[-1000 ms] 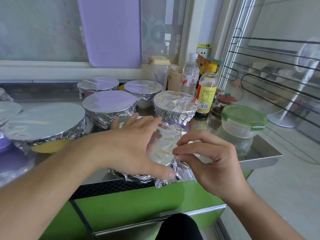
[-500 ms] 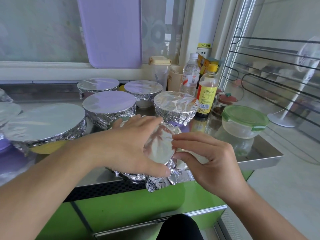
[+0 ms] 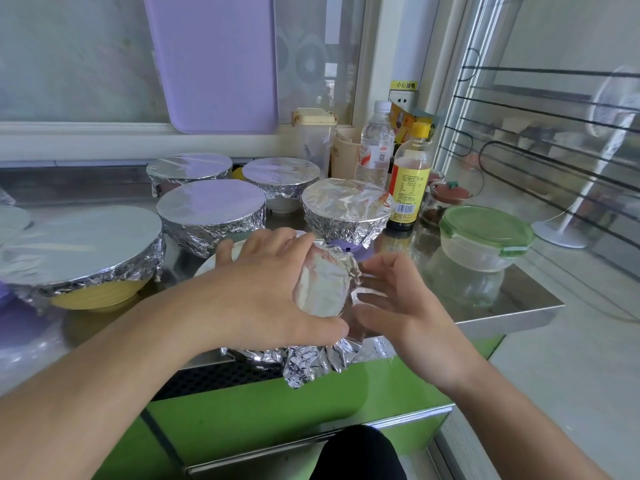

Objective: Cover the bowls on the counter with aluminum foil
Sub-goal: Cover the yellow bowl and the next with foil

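Since a second ago the right hand [image 3: 408, 317] has let go its pinch on the foil edge and spread its fingers, now lying flat against the right side of the foil-wrapped bowl [image 3: 323, 289]; the left hand [image 3: 266, 289] has slid further over the bowl top. Left hand: palm down, fingers extended across the foil, thumb along the near rim, pressing, not curled round it. Both hands touch the foil from opposite sides, close but not meeting. Bowl sits at the front edge of the steel counter [image 3: 502, 306]; loose crumpled foil [image 3: 311, 362] hangs over that edge below it. Behind the bowl: five covered bowls, the nearest [image 3: 346, 209] just behind-right, another [image 3: 211, 209] behind-left, two more [image 3: 188, 168] [image 3: 280, 173] further back, a large yellow one [image 3: 79, 251] well to the left. Right of the bowl: a green-lidded container [image 3: 486, 237]. Behind-right: a yellow-capped sauce bottle [image 3: 410, 174] and a water bottle [image 3: 375, 143].
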A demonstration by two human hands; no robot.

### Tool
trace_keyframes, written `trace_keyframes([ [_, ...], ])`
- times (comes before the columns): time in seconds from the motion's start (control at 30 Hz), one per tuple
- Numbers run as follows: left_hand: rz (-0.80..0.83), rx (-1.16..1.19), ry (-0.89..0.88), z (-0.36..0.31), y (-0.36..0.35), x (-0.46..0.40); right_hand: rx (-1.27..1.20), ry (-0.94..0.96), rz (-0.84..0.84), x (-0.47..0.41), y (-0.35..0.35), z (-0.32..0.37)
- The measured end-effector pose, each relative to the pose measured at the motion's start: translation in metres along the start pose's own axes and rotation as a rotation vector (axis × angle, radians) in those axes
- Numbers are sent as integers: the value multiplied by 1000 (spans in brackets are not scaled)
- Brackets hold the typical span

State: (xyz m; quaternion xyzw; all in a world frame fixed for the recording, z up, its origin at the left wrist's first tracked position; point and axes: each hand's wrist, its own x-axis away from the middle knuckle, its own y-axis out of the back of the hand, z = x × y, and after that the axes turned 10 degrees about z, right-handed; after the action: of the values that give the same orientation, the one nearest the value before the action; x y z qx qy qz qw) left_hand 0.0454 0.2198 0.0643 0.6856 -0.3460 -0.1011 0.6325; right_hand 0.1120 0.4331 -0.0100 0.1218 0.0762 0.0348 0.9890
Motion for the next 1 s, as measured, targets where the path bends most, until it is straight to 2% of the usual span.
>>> trace_keyframes([
  [0.07, 3, -2, 1, 1, 0, -2, -209, -81, 38, -4, 3, 3],
  [0.33, 7, 1, -12, 3, -2, -3, -314, -80, 46, -11, 8, -3],
  [0.57, 5, 31, -31, 1, -1, 0, -538, -20, -13, 0, 16, -9],
  [0.73, 3, 22, -25, 1, -1, -1, -653, -57, 37, 6, 16, -12],
  [0.83, 8, 16, -19, 1, -1, -2, -691, -81, 92, 9, 21, -15],
  [1.0, 15, 21, -33, 1, 0, -2, -569, -144, 137, 10, 30, -20],
])
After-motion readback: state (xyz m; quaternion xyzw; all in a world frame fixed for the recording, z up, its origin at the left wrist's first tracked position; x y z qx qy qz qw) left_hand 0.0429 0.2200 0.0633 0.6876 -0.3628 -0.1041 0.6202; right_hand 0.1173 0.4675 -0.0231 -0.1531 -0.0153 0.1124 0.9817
